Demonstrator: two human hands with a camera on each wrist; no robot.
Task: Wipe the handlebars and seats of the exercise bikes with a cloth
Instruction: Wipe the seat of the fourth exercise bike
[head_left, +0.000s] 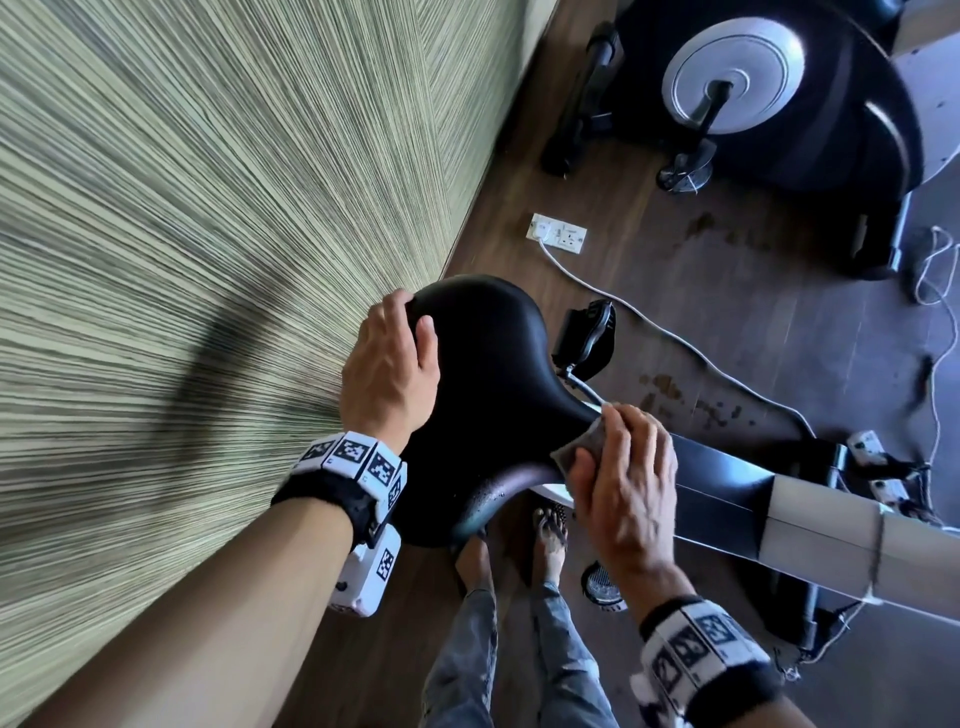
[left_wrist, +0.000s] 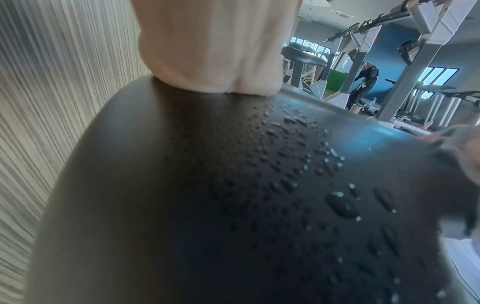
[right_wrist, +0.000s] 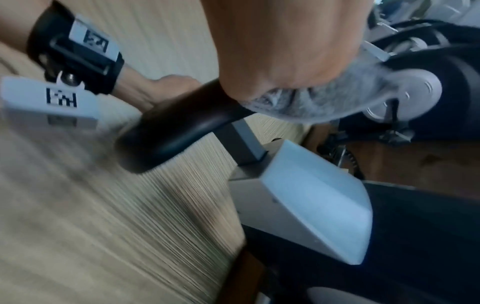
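The right hand (head_left: 626, 483) holds a grey cloth (head_left: 582, 447) under its fingers and thumb and presses it on the narrow nose of the black seat (head_left: 488, 374). The left hand (head_left: 389, 364) has a wide grip over the broad rear edge of the seat, fingers curled over the rim, and holds it steady. In the left wrist view many water drops (left_wrist: 306, 164) lie on the seat top, so most of it is not yet wiped. The cloth looks bunched, so it may only push the drops over the edge onto the bike frame (head_left: 727, 493). Below, a cable (head_left: 675, 335) runs from a floor socket (head_left: 558, 234), and falling water near it can be a danger. The wet seat may also make the left hand slip.
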